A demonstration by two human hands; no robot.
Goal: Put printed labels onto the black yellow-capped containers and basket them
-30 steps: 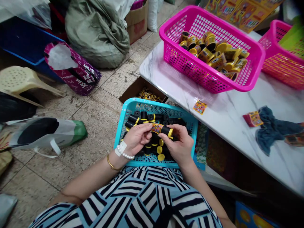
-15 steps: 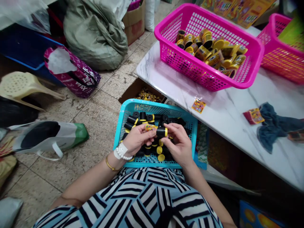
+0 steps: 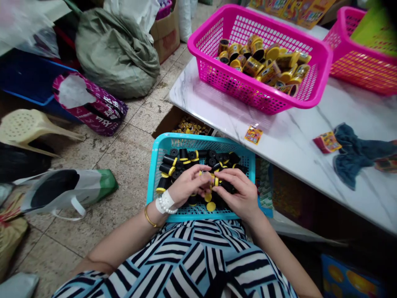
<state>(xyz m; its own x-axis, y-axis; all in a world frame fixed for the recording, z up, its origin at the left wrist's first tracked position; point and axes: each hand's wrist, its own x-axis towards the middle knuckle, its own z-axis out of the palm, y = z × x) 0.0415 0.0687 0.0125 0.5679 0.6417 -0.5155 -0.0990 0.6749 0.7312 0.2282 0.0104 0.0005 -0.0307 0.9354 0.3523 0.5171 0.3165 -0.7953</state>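
Observation:
Above the turquoise basket (image 3: 150, 182) in my lap, both hands hold one small black canister with a yellow end (image 3: 216, 180). My left hand (image 3: 188, 185) curls over its left part, fingers closed on it and on a printed yellow sticker that my fingers mostly hide. On the right end, the thumb and fingers of my right hand (image 3: 238, 190) pinch the canister by its yellow rim. Several black canisters with yellow ends (image 3: 169, 159) lie loose in the basket below. A loose yellow disc (image 3: 211, 206) rests near the basket's front side.
On the marble-patterned table (image 3: 223, 111) stands a pink basket (image 3: 263, 93) of labelled yellow canisters. Closer lie a sheet of stickers (image 3: 253, 135), a small red box (image 3: 327, 142) and a blue cloth (image 3: 347, 153). An open carton (image 3: 164, 121) is beyond my basket; bags and a stool (image 3: 25, 126) stand left.
My left fingers have moved over the canister, and its black side, bare before, is now hidden by the sticker and fingers. My right hand keeps its pinch. The view has shifted slightly.

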